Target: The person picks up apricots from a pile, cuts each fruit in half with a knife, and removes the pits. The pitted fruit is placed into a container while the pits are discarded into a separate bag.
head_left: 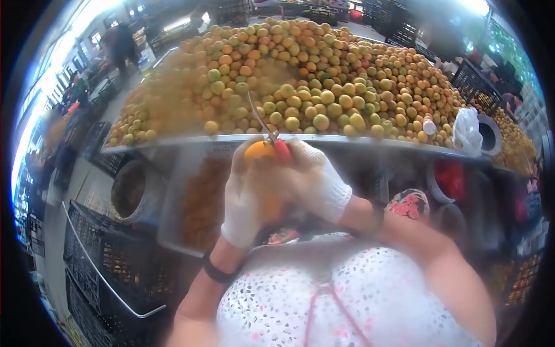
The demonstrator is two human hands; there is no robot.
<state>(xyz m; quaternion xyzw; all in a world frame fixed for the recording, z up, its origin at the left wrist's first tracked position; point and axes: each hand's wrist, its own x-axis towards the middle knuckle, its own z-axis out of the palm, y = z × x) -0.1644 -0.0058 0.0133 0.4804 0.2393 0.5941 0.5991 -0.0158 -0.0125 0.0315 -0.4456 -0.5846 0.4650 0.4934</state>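
Clasping an orange fruit (259, 151), the left hand (241, 188) adjoins the right hand (317, 176) gripping a red-handled tool (282, 152).

Centre: blade (264, 125), shiny metal; red handle (282, 152), smooth, plastic in appearance; gloves (326, 180), matt knitted cloth. Above: table rim (196, 139), smooth metal. Right: bag (466, 132), thin crinkled plastic. Lower left: crates (87, 234), black latticed plastic. Bottom: garment (341, 289), printed cloth.

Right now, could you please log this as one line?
left white-gloved hand: holds round orange fruit | right white-gloved hand: holds red-handled metal tool
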